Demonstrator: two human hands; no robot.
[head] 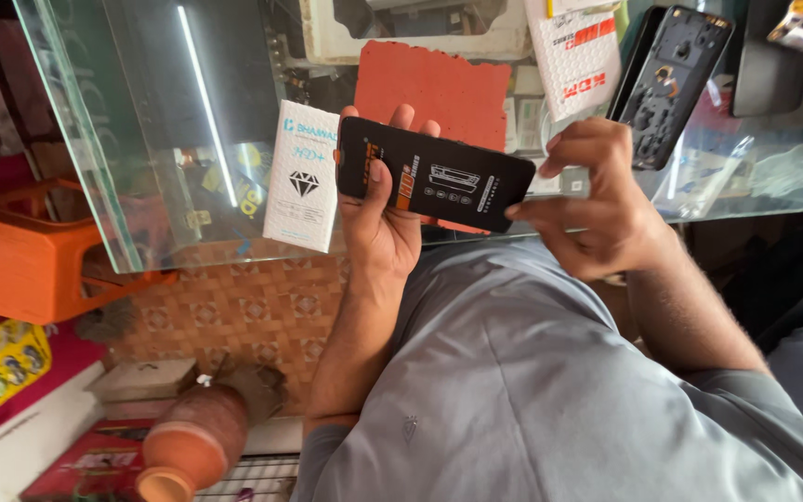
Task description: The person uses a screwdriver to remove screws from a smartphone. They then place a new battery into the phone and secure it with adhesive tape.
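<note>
One white box (302, 177) lies on the glass counter (141, 139). The left hand (378, 218) clasps one black packet (434, 181) above the counter's edge, long axis left-right; the right hand (597, 200) pinches its right end.

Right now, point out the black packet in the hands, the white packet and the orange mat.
black packet (448, 181), head view, middle of its printed face.
white packet (303, 177), head view, centre, on the diamond picture.
orange mat (434, 82), head view, bare upper middle.
</note>
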